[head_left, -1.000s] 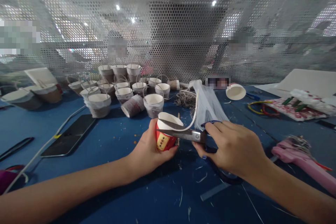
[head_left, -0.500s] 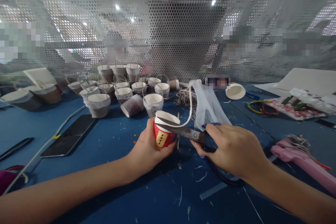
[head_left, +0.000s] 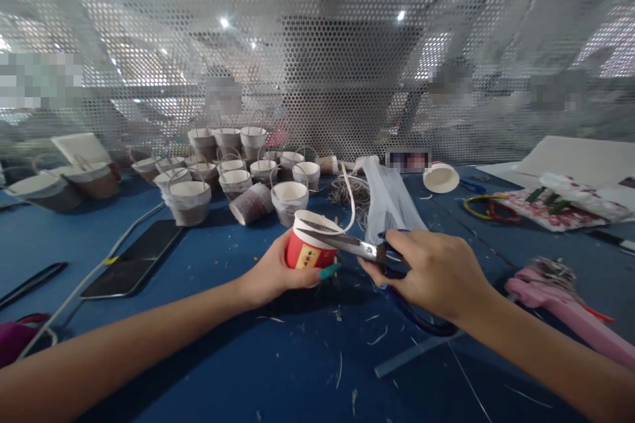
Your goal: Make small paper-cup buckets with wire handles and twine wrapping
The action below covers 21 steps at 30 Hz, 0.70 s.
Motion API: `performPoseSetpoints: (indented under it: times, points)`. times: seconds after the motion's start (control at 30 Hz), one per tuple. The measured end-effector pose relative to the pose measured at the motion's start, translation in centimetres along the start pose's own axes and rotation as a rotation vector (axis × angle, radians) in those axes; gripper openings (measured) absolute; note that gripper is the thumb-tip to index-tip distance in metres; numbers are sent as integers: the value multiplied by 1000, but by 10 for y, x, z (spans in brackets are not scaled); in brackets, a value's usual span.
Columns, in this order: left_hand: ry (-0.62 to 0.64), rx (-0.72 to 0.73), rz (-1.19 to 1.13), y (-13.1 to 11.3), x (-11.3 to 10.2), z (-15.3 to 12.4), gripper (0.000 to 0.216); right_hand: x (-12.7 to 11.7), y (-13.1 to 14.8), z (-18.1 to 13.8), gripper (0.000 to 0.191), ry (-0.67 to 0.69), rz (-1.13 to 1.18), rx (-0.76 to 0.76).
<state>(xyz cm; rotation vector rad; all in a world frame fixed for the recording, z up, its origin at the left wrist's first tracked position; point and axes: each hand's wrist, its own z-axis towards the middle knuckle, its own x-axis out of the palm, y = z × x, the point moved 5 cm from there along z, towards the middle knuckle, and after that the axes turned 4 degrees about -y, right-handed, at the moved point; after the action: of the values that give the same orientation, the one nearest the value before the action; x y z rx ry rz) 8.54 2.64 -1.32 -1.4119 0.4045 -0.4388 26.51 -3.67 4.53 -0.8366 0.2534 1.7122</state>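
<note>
My left hand is wrapped round a red paper cup with a white rim, held just above the blue table. My right hand grips dark-handled scissors, whose blades cross the cup's rim. A thin white strip curls up from the rim where the blades meet it. The scissors' lower loop hangs below my right hand.
Several small wrapped cups with wire handles stand at the back. A phone lies at the left, a pink glue gun at the right. A white cup, coloured bands and a perforated metal screen lie beyond.
The cup has sunk a little and turned more upright in my left hand. The scissors have moved along the rim, and the cut white strip has risen higher.
</note>
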Motion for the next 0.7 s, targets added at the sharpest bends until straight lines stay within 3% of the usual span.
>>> performPoseSetpoints:
  times: [0.23, 0.7]
  points:
    - [-80, 46, 232, 0, 3, -6, 54, 7, 3, -1, 37, 130, 35, -18]
    - [-206, 30, 425, -2, -1, -7, 56, 5, 4, -2, 32, 42, 8, -24]
